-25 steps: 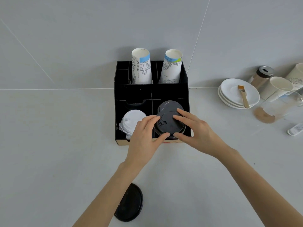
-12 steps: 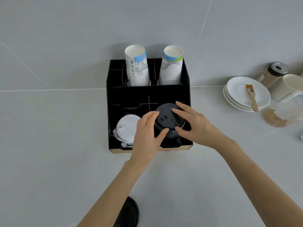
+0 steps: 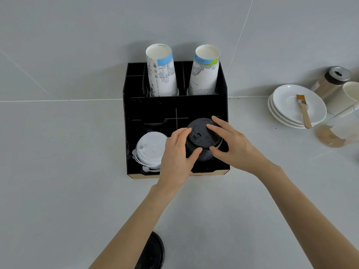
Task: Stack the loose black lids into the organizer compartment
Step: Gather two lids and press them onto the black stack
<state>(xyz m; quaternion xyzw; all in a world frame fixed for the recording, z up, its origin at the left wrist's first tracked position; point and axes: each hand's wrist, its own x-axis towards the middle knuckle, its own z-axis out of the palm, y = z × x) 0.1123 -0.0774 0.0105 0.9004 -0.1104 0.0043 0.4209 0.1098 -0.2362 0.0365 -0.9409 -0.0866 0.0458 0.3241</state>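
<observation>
A stack of black lids (image 3: 203, 137) sits in the front right compartment of the black organizer (image 3: 155, 107). My left hand (image 3: 177, 154) grips the stack's left side, thumb against its front. From the right, my right hand (image 3: 231, 144) holds the stack with fingers on the top lid and thumb at the front. One loose black lid (image 3: 153, 251) lies on the counter near the bottom edge, partly hidden by my left forearm.
White lids (image 3: 150, 150) fill the front left compartment. Two paper cup stacks (image 3: 161, 70) (image 3: 205, 70) stand in the back. At the right are stacked white saucers (image 3: 285, 111) with a brush (image 3: 303, 111), a shaker jar (image 3: 332, 80) and cups.
The stack of black lids has gone from tilted toward me to sitting deeper and straighter in the compartment, both hands still on it. The view has shifted closer.
</observation>
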